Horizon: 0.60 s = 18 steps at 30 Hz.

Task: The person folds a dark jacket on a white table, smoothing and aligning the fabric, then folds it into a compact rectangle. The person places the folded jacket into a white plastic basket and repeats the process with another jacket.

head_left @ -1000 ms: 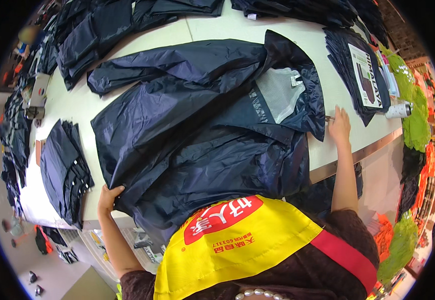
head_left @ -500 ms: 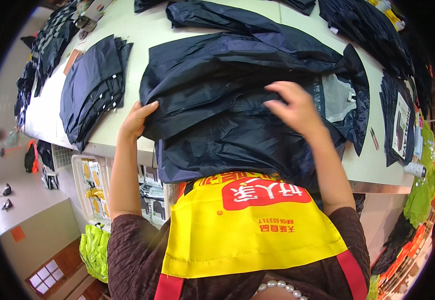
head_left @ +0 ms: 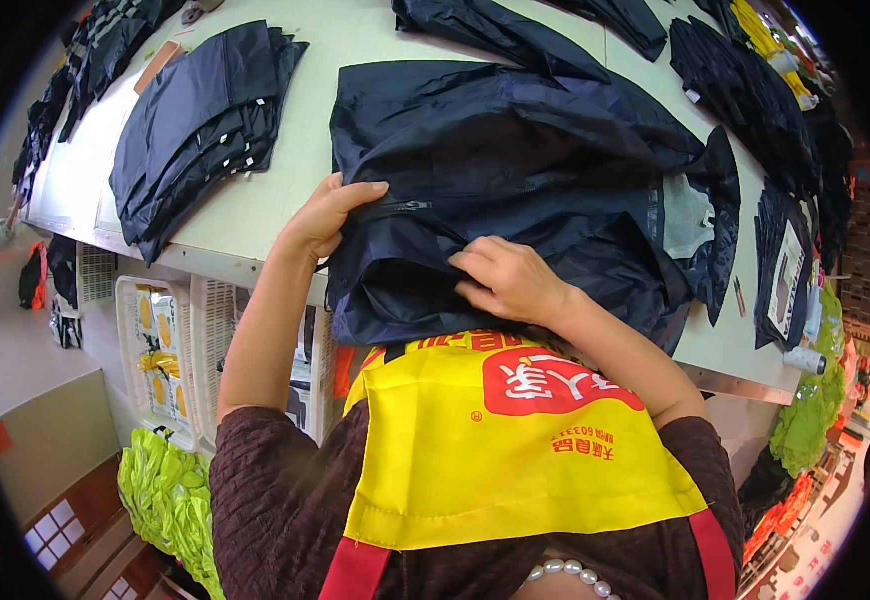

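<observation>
A dark navy jacket [head_left: 515,130] of thin, shiny fabric lies spread on the table in front of me, its collar end to the right with a pale grey mesh lining [head_left: 687,215] showing. My left hand [head_left: 330,215] grips its left edge, thumb on top and fingers underneath. Just beside that thumb a short zipper [head_left: 405,206] shows on the cloth. Near the jacket's front, my right hand [head_left: 510,280] is closed on a fold of the fabric with curled fingers. Below the fold, the near layer bulges open toward my yellow apron [head_left: 515,450].
Stacks of folded dark garments lie on the white table [head_left: 245,225], one pile [head_left: 200,130] at left and another [head_left: 745,100] at far right. A packaged pile [head_left: 783,270] and a thread spool [head_left: 805,360] sit at the right edge. White baskets [head_left: 190,350] stand below.
My right hand has come down and left from above the jacket and now grips its near fold. The jacket's near layer is lifted and bunched. My left hand stays on the left edge.
</observation>
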Motion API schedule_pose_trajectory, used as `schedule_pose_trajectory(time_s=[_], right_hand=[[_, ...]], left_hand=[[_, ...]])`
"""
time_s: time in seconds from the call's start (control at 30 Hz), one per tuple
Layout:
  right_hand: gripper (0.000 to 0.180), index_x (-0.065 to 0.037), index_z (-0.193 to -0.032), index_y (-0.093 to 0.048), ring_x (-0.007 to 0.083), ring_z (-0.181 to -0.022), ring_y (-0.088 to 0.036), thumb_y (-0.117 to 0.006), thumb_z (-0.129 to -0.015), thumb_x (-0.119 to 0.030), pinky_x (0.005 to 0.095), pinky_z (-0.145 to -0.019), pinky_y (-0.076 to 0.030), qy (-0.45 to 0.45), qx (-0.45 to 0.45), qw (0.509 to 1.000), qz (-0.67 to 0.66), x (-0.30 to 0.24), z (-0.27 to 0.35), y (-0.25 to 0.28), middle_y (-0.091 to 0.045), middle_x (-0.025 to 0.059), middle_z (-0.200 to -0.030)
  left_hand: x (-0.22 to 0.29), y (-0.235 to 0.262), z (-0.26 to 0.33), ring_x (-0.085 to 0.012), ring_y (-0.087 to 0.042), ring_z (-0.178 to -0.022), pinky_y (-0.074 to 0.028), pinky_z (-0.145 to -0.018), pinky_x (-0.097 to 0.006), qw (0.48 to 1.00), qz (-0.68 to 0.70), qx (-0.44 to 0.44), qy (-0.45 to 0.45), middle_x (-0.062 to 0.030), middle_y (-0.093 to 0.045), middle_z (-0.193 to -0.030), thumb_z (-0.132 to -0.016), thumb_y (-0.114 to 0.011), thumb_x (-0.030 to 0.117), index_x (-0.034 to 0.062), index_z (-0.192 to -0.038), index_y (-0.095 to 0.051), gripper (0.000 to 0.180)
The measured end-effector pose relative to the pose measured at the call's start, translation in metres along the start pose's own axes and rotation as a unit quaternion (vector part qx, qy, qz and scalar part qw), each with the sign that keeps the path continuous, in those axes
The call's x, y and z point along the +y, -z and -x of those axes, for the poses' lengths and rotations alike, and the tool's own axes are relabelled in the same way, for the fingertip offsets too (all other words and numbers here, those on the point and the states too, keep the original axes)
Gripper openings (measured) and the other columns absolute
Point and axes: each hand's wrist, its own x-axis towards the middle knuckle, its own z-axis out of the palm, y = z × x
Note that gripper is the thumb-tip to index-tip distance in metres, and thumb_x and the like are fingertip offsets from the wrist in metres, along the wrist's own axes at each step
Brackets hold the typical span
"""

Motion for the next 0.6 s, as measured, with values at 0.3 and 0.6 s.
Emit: schedule_pose_trajectory(time_s=[0.3, 0.6], right_hand=[[0.022, -0.001, -0.085, -0.067, 0.0082, -0.059, -0.056, -0.07, -0.08, -0.022, 0.0202, -0.053, -0.043, -0.401, 0.063, 0.834, -0.374, 0.002, -0.043, -0.009, -0.063, 0.0032, -0.074], [0.022, -0.004, -0.079, -0.066, 0.0212, -0.068, -0.062, -0.069, -0.075, -0.026, 0.0324, -0.064, -0.048, -0.342, 0.062, 0.926, -0.15, 0.006, -0.039, 0.006, -0.063, 0.0107, -0.071]], left_hand=[[-0.007, -0.002, 0.01, -0.0179, -0.063, -0.081, -0.052, -0.077, -0.029, 0.995, -0.096, -0.011, -0.015, -0.0118, -0.065, -0.094, -0.075, -0.071, 0.018, -0.0064, -0.106, -0.057, 0.042], [0.006, -0.018, 0.02, -0.0161, -0.06, -0.086, -0.048, -0.082, -0.028, 0.955, -0.277, -0.011, -0.109, -0.0093, -0.064, -0.099, -0.066, -0.07, 0.003, -0.0073, -0.11, -0.058, 0.047]])
